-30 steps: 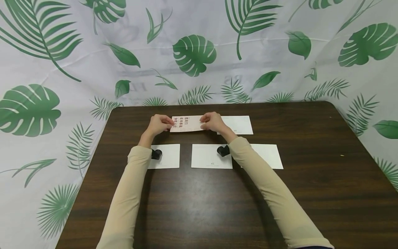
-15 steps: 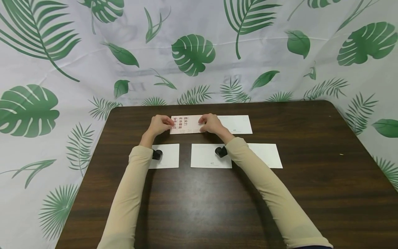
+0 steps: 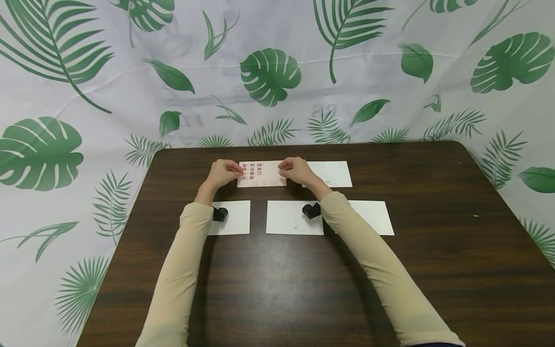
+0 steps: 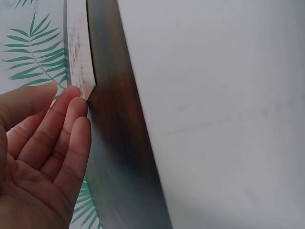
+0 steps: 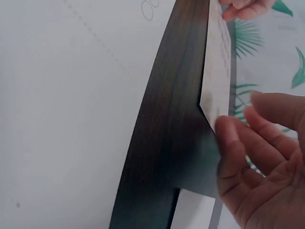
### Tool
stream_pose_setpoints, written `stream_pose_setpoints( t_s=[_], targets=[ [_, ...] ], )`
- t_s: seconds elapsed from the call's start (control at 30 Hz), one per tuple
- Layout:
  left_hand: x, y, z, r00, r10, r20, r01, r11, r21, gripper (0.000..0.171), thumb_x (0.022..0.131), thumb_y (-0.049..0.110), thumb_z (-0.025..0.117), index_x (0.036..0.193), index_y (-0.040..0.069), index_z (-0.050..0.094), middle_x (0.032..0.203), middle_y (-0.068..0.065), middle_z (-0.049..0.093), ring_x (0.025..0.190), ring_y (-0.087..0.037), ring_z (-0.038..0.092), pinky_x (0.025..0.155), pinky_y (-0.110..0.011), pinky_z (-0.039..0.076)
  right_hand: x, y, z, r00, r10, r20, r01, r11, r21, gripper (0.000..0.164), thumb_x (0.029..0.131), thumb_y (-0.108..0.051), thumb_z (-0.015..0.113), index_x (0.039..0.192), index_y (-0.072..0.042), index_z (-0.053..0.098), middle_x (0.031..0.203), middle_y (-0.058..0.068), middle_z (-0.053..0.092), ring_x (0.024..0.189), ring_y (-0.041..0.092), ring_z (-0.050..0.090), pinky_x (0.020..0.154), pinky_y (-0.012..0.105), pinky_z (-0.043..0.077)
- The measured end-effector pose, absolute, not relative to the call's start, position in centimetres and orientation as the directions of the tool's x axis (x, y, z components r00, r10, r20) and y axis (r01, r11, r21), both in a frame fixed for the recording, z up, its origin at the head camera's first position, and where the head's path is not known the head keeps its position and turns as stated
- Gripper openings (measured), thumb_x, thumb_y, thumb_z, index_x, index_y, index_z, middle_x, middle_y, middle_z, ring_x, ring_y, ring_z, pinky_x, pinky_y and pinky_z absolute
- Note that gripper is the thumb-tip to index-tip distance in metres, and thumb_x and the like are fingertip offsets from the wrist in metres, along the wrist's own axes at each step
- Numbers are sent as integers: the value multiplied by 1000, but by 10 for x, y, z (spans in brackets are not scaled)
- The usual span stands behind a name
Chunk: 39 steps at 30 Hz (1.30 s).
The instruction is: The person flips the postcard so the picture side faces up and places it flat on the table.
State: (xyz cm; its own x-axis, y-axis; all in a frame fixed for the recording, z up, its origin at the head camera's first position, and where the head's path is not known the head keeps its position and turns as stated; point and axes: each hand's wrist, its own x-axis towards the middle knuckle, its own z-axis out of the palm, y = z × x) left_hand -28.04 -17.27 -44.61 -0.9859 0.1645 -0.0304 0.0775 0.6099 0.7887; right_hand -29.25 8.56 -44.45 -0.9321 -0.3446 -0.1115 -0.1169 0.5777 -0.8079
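Observation:
A pale pink card (image 3: 270,174) printed with dark red characters lies in the back row on the table. At its left edge is my left hand (image 3: 222,173), fingers loosely bent; in the left wrist view the fingertips (image 4: 71,93) meet the card's corner, with the thumb apart from it. My right hand (image 3: 298,171) is at the opposite end. In the right wrist view, its fingertips (image 5: 225,125) touch the card's edge and the thumb stands away. Just right of that hand lies a white card (image 3: 331,174), partly covered by it.
Three more white cards form a nearer row: one on the left (image 3: 234,218), one in the middle (image 3: 288,219) and one on the right (image 3: 374,217), partly under my forearms. A dark wooden table (image 3: 277,289) carries everything. Behind it hangs a leaf-patterned cloth (image 3: 208,91).
The pink card's near right side has come down, so the card lies flatter and more of its print shows. Both hands stay at its ends, with only slight shifts of the right.

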Motion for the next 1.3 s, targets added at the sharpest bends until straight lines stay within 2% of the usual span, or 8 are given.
stream_pose_setpoints(
  t_s=[0.07,0.23,0.4,0.57,0.7,0.93,1.3],
  targets=[
    [-282,-169,-446,-986,165,-26,76,581,811,14,84,3,67,95,-6,68,89,-20,69,75,-26,63,59,-20,46,-293,91,-444,-941,-325,-90,-109,547,-830,24,89,-9,62,110,2,63,106,17,65,90,26,65,72,30,50],
    [-287,-156,-443,-983,184,-13,82,501,862,19,85,3,66,100,-7,67,93,-23,67,74,-18,62,66,-22,51,-294,107,-436,-958,-279,-64,-91,509,-856,26,88,-11,64,111,1,62,105,16,65,90,26,64,69,28,47],
    [-292,-140,-439,-977,214,-4,99,467,879,22,85,4,66,104,-8,65,95,-23,67,81,-24,65,71,-28,53,-292,124,-430,-964,-258,-66,-70,483,-873,30,89,-12,64,116,2,60,111,16,62,99,27,59,77,33,48],
    [-295,-121,-438,-972,237,0,109,451,886,22,85,4,66,105,-7,65,97,-22,68,84,-26,66,68,-28,53,-292,141,-428,-971,-228,-66,-48,461,-886,34,90,-14,63,120,2,58,114,16,60,102,27,58,81,37,49],
    [-296,-107,-437,-968,251,-15,95,419,903,24,86,5,66,107,-5,65,99,-21,68,86,-26,66,65,-27,52,-292,153,-429,-976,-202,-79,-22,456,-890,36,90,-15,63,121,1,57,116,15,60,102,26,57,80,35,49],
    [-299,-79,-437,-952,305,-26,91,364,927,30,87,6,65,113,-9,61,104,-21,67,93,-28,65,78,-36,53,-290,173,-427,-982,-161,-96,12,460,-888,36,89,-13,64,121,3,57,116,17,60,101,26,56,78,33,49],
    [-299,-39,-438,-939,341,-48,76,342,936,30,86,5,66,115,-4,62,105,-19,66,93,-26,64,77,-31,52,-286,204,-427,-986,-95,-139,83,444,-892,37,88,-11,65,121,2,57,117,19,58,101,25,56,83,41,49]
  ],
)
